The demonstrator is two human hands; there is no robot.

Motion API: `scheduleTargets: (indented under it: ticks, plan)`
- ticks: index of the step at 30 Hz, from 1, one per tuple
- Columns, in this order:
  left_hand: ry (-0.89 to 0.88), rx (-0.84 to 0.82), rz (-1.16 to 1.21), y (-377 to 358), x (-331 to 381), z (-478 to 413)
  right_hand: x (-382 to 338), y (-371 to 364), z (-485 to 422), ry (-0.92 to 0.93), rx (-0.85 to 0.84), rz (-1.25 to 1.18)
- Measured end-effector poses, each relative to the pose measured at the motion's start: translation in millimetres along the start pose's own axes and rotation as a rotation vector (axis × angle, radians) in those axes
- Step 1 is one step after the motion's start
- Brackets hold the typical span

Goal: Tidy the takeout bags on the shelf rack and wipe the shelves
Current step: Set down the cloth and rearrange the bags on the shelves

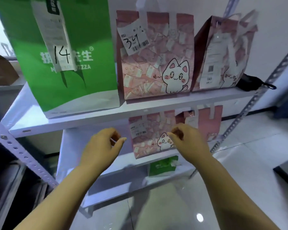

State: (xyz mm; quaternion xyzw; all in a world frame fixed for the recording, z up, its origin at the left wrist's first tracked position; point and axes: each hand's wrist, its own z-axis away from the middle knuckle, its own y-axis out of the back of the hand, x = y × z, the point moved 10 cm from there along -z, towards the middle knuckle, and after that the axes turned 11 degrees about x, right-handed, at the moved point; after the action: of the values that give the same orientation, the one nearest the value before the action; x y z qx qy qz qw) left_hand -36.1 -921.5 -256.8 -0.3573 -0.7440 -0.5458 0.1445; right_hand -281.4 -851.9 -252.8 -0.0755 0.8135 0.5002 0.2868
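While both bare arms are stretching toward the shelf rack (15, 146), a brown paper bag (0, 70) is sitting off at the far left, beyond the rack's post. On the upper shelf (90, 121) a tall green bag (90, 30) is standing upright, wearing a long receipt (56, 39) marked 14. Below it, the left hand (101, 145) is hovering before the bare part of the middle shelf (70, 155), fingers loosely curled and holding nothing. Just beside the green bag, a pink cat bag (156, 63) is standing with a slip (133, 37) marked 34. Under it, a second cat bag (148, 140) is resting on the middle shelf. The right hand (188, 140) is hanging in front of it, fingers curled narrow and empty; whether it is touching the bag, I cannot tell. A small green pack (161, 166) is lying on the shelf beneath. Farther right, a third pink bag (223, 55) is standing at an angle on the upper shelf, with a black object (249, 82) just beside it.
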Motion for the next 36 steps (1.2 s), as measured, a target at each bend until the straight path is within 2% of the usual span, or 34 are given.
scheduleTargets:
  ticks: [9,17,23,30,36]
  plan:
    - [-0.019,-0.241,-0.040,-142,61,11,156,25,-3,-0.248,-0.073,0.122]
    - [0.065,-0.357,-0.095,-274,114,3,298,45,-46,-0.277,-0.226,0.284]
    - [0.179,-0.371,-0.148,-350,133,-10,390,35,-88,-0.256,-0.329,0.364]
    - [0.303,-0.344,-0.210,-403,130,-39,446,4,-143,-0.229,-0.402,0.390]
    - [0.363,-0.317,-0.245,-426,124,-57,457,-31,-171,-0.232,-0.447,0.341]
